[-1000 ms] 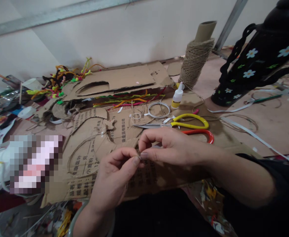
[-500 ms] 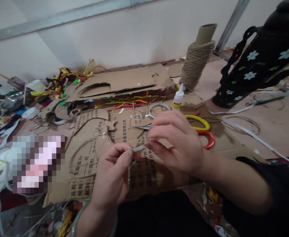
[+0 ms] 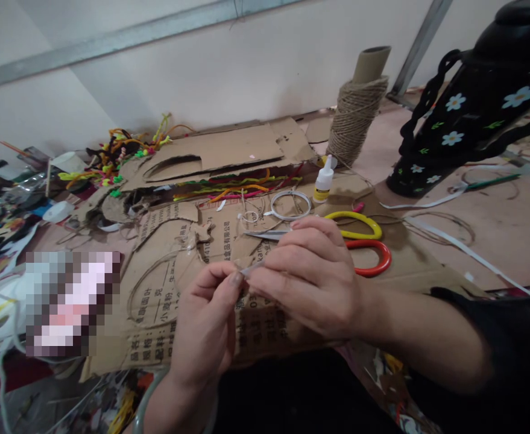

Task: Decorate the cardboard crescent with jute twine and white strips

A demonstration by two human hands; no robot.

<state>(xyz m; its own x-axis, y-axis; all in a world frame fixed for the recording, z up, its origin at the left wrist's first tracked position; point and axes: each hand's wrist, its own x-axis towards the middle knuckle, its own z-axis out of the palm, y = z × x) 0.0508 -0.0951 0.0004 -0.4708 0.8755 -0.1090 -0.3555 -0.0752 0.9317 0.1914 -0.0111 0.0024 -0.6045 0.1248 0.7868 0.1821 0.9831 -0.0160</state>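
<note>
My left hand (image 3: 210, 316) pinches one end of a narrow white strip (image 3: 252, 267) between thumb and forefinger. On the strip's other side, my right hand (image 3: 310, 274) has its fingers closed on it. Both hands are held close together above a printed cardboard sheet (image 3: 156, 355). Partly behind my right hand lie scissors (image 3: 368, 258) with one yellow and one red handle, their blades pointing left. Beyond them are a white ring (image 3: 290, 205) and a small glue bottle (image 3: 323, 181) standing upright.
A twine spool (image 3: 357, 114) stands at the back, with a black flowered flask (image 3: 454, 120) right of it. Colourful pipe cleaners (image 3: 129, 147) are heaped at the back left. A white ribbon (image 3: 473, 256) trails at right; a pixelated object (image 3: 72, 304) lies left.
My right hand has moved left and slightly down, nearer my left hand, and less of the strip shows between them. More of the scissors is uncovered. My left hand keeps its pinch.
</note>
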